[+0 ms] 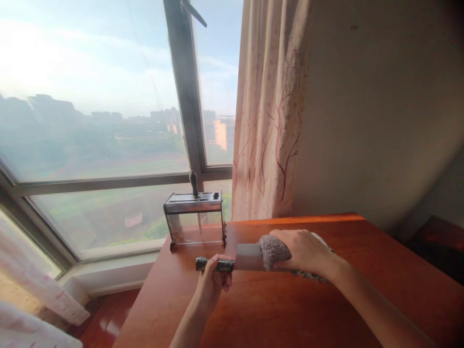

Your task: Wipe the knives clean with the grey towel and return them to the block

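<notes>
Head view: your left hand (214, 276) grips the knife (250, 263) by its handle (226, 266), your right hand (301, 247) clasps grey cloth (271, 251) against the blade (248, 251)—press flat, evenly.

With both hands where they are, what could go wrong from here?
The right hand holds the grey cloth over what looks like a blade; if its edge is sharp, a slip could cut that hand. Only the left hand grips the dark handle, so it might twist. The metal-topped stand behind could be knocked if the handle swings.
</notes>
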The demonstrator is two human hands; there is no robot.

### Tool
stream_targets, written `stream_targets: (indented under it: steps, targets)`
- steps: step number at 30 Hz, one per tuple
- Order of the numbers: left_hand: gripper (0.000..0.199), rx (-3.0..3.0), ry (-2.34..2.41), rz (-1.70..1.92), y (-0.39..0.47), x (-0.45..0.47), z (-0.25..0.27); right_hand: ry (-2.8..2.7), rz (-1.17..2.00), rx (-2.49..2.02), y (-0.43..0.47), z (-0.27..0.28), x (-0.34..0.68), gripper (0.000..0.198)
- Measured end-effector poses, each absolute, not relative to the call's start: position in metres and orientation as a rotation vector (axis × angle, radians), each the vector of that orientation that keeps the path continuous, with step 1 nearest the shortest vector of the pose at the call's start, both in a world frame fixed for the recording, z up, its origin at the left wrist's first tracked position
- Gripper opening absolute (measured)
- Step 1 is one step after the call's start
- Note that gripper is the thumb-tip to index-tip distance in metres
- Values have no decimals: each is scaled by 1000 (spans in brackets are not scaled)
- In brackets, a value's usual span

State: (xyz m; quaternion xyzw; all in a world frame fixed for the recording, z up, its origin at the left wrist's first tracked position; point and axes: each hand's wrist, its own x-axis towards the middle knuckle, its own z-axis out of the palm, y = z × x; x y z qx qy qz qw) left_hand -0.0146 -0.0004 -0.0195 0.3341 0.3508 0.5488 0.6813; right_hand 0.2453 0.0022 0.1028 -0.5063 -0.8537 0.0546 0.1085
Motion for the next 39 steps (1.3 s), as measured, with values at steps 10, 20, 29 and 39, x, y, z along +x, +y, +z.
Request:
stream_targets:
  steps: [10,20,29,39]
  targets:
    - [44,796,770,1145,-1,-7,-28,-2567,160,-1547,4,99,250,40]
    - [40,828,761,1091,-6,4,-33,-2637,115,-1455,2,102,197,47]
    - [40,752,731,1145,-3,-3,-32,-2567,130,-1448,4,105,213,47]
    - [40,698,715,1221,2,-11,-27,-2499,168,-1557,8,104,262,52]
